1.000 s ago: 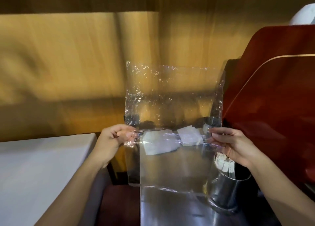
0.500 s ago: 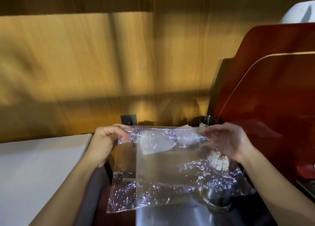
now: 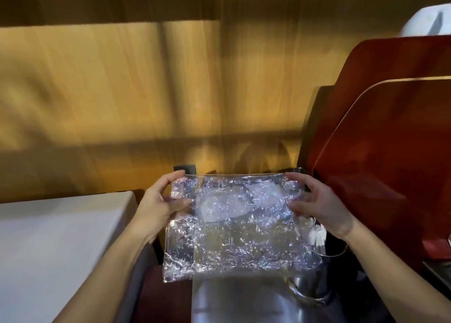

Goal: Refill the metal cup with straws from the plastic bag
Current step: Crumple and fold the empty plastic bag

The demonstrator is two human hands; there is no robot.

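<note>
Left hand (image 3: 159, 204), right hand (image 3: 319, 205) (both pinching)

The crumpled plastic bag (image 3: 234, 227), stretched between the left hand (image 3: 159, 207) and the right hand (image 3: 319, 209), covers the way from above to the metal cup (image 3: 314, 283); only the cup's right part shows. Just right of the cup, the red chair backs (image 3: 380, 164) close that side. The metal counter (image 3: 239, 300) in front is bare, and the white table (image 3: 58, 244) at left is free.
</note>
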